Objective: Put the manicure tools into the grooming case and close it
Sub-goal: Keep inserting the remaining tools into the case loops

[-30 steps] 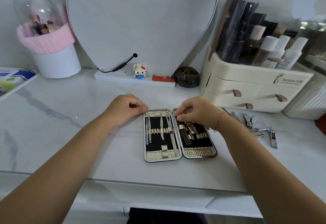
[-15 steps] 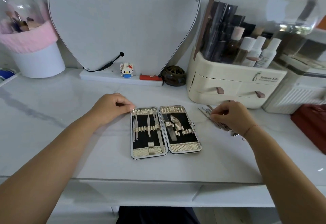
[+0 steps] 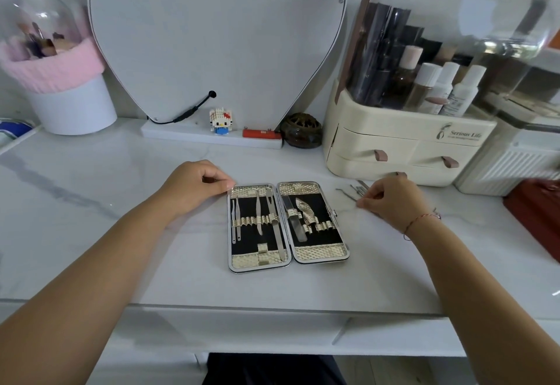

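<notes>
Head view: both forearms reach forward over the table [image 3: 121,251]. The left hand [image 3: 194,186], fingers curled, touches the open grooming case [image 3: 321,253] at its 11 o'clock corner. At the case's 2 o'clock, the right hand [image 3: 391,199] pinches loose manicure tools [image 3: 353,191].

Grooming case [image 3: 321,253]: black lining, gold scale-embossed bands top & bottom, gold loops, silver rim. Stowed tools [image 3: 258,211]: silver. Loose tools [image 3: 353,191], at its 2 o'clock: silver-grey. Table [image 3: 121,233]: white marble w/ faint grey veins. Thread bracelet [image 3: 419,220], 3 o'clock: red. Brush pot [image 3: 75,108], 10 o'clock: white, pink knit band. Figurine [image 3: 220,119], 12 o'clock: white, red bow, blue base. Jar [image 3: 303,130], approx. 12: dark brown. Organiser [image 3: 391,142], 1 o'clock: cream, dusty-pink pulls. Box [image 3: 536,218], far 3 o'clock: dark red.
</notes>
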